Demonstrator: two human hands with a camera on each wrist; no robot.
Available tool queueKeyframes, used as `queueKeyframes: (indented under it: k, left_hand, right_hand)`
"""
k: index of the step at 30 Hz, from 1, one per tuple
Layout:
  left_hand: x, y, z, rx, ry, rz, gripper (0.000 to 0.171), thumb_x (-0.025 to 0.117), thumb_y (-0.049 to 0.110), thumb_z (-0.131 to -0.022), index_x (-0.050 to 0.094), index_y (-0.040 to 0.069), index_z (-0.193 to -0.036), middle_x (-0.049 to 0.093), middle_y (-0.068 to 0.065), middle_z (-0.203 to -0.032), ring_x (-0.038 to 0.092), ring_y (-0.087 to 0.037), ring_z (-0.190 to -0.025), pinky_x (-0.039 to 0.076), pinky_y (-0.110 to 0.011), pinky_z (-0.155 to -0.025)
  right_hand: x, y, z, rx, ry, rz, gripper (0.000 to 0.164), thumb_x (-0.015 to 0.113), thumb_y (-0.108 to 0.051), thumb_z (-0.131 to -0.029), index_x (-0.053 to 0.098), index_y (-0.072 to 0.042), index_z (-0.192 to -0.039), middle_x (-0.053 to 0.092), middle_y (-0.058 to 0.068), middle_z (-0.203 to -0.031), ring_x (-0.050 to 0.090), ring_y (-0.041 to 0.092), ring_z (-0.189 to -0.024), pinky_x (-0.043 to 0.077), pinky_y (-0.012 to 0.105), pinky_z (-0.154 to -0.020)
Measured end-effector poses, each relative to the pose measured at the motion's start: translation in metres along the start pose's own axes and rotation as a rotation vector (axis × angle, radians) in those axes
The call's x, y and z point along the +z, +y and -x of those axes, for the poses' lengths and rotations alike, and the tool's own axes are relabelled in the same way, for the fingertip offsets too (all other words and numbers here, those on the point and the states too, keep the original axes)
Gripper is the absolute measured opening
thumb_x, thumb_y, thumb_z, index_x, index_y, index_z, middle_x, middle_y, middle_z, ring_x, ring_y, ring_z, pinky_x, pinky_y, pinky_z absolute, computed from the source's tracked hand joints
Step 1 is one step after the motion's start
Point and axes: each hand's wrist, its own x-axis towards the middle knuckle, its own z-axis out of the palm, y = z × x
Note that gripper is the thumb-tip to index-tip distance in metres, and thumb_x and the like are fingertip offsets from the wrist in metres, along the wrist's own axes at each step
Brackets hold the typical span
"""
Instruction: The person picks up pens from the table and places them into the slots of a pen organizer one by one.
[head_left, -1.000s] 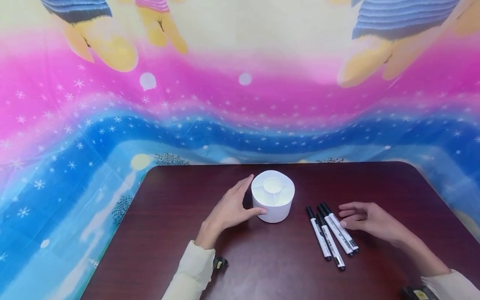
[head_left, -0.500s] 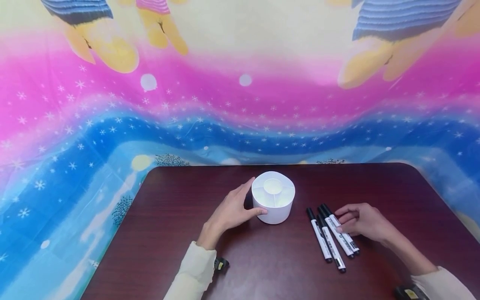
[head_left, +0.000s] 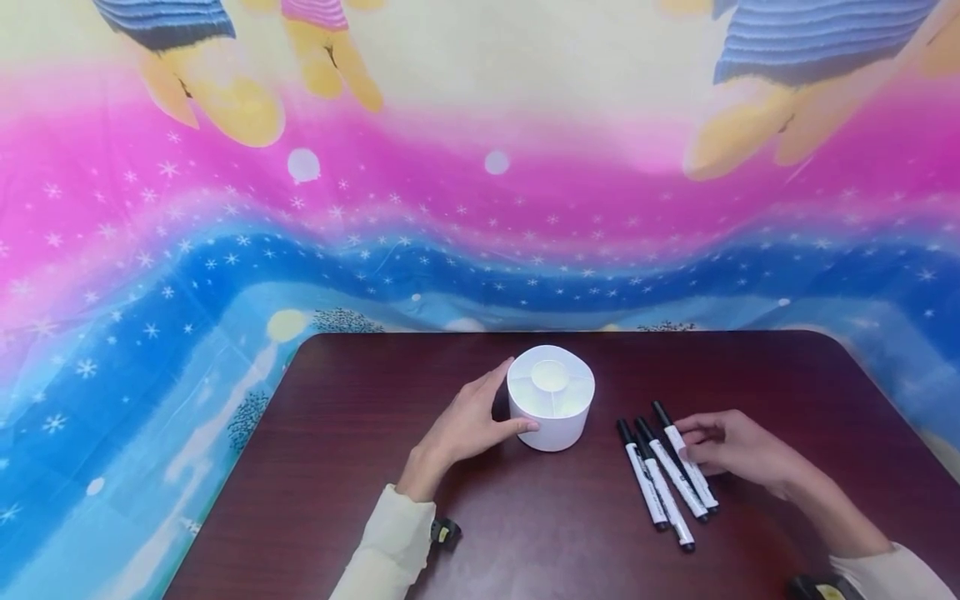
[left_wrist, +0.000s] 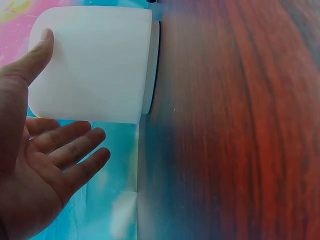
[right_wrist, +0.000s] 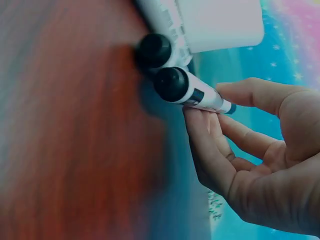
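A white round desk organizer (head_left: pixel 547 429) with several compartments stands upright on the table. My left hand (head_left: pixel 468 422) rests at its left side, thumb against the front wall; in the left wrist view the fingers (left_wrist: pixel 80 150) are extended and spread, most fingertips apart from the wall. To the right lie several black-capped white markers (head_left: pixel 647 483), side by side and slanting. My right hand (head_left: pixel 742 447) pinches the rightmost marker (head_left: pixel 699 479) between thumb and fingers. In the right wrist view, that marker (right_wrist: pixel 200 97) shows its black end towards the camera, another marker just beside it.
The dark red-brown table (head_left: pixel 360 400) has rounded far corners. Behind it hangs a colourful printed cloth (head_left: pixel 450 208). The organizer stands to the left of the markers, with bare tabletop between them.
My right hand has moved left onto the rightmost marker and now pinches it. That marker has shifted slightly apart from its neighbour. My left hand stays at the organizer.
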Motion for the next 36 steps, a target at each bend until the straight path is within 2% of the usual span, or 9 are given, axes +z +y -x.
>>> queueKeyframes:
  k: [5,10,13,16,19,22,29,36]
  left_hand:
    - [0.001,0.000,0.000,0.002,0.006,0.012,0.106,0.085,0.059,-0.087,0.030,0.025,-0.171,0.047,0.000,-0.169,0.048,-0.021,-0.154,0.045,-0.050,-0.125]
    - [0.001,-0.001,0.001,-0.009,0.009,0.020,0.107,0.085,0.061,-0.086,0.032,0.023,-0.170,0.047,-0.001,-0.168,0.050,-0.021,-0.153,0.046,-0.051,-0.124]
    - [-0.002,-0.002,0.002,-0.026,0.022,0.029,0.109,0.086,0.063,-0.083,0.034,0.021,-0.169,0.051,-0.003,-0.165,0.058,-0.022,-0.146,0.050,-0.051,-0.119]
    - [-0.005,-0.003,0.003,-0.034,0.042,0.039,0.111,0.088,0.064,-0.082,0.034,0.020,-0.169,0.057,-0.005,-0.158,0.065,-0.023,-0.137,0.055,-0.051,-0.114]
    - [-0.007,-0.004,0.004,-0.022,0.049,0.040,0.110,0.088,0.062,-0.082,0.035,0.019,-0.169,0.060,-0.006,-0.154,0.066,-0.024,-0.135,0.056,-0.051,-0.112]
    - [-0.006,-0.003,0.004,-0.009,0.045,0.036,0.106,0.087,0.061,-0.084,0.036,0.020,-0.168,0.057,-0.005,-0.157,0.064,-0.025,-0.137,0.056,-0.052,-0.113]
    - [-0.003,-0.001,0.003,0.008,0.030,0.044,0.096,0.086,0.056,-0.088,0.039,0.029,-0.167,0.053,0.004,-0.163,0.056,-0.020,-0.146,0.050,-0.050,-0.119]
    - [-0.004,0.001,0.002,0.030,0.035,0.046,0.094,0.086,0.054,-0.088,0.040,0.028,-0.166,0.054,0.003,-0.162,0.057,-0.019,-0.145,0.050,-0.049,-0.119]
  right_hand:
    - [0.001,-0.013,0.001,-0.078,0.006,-0.037,0.057,0.067,-0.006,-0.102,0.045,0.023,-0.145,0.069,0.029,-0.125,0.074,0.014,-0.101,0.067,0.037,-0.085]
    - [0.003,-0.026,0.000,-0.114,0.024,-0.075,0.061,0.069,-0.007,-0.103,0.039,0.021,-0.148,0.068,0.030,-0.126,0.075,0.016,-0.103,0.067,0.037,-0.086]
    - [0.005,-0.033,-0.002,-0.148,0.032,-0.108,0.060,0.067,-0.005,-0.104,0.037,0.021,-0.149,0.069,0.026,-0.122,0.076,0.017,-0.104,0.067,0.038,-0.087]
    - [0.006,-0.041,-0.003,-0.182,0.059,-0.135,0.052,0.067,-0.004,-0.104,0.042,0.020,-0.144,0.071,0.017,-0.116,0.076,0.014,-0.102,0.067,0.037,-0.088]
    - [0.007,-0.050,-0.003,-0.213,0.103,-0.146,0.042,0.066,-0.004,-0.105,0.048,0.017,-0.137,0.072,0.009,-0.111,0.076,0.012,-0.099,0.067,0.037,-0.086]
    - [0.007,-0.059,-0.003,-0.242,0.148,-0.172,0.032,0.066,-0.005,-0.106,0.052,0.012,-0.128,0.073,0.003,-0.106,0.077,0.012,-0.097,0.067,0.036,-0.086]
    - [0.010,-0.079,-0.008,-0.343,0.207,-0.270,0.022,0.067,-0.005,-0.105,0.056,0.007,-0.120,0.073,0.001,-0.106,0.077,0.012,-0.096,0.066,0.033,-0.088]
    - [0.013,-0.093,-0.013,-0.381,0.248,-0.306,0.023,0.067,-0.007,-0.106,0.056,0.005,-0.122,0.072,0.000,-0.109,0.077,0.010,-0.099,0.065,0.028,-0.090]
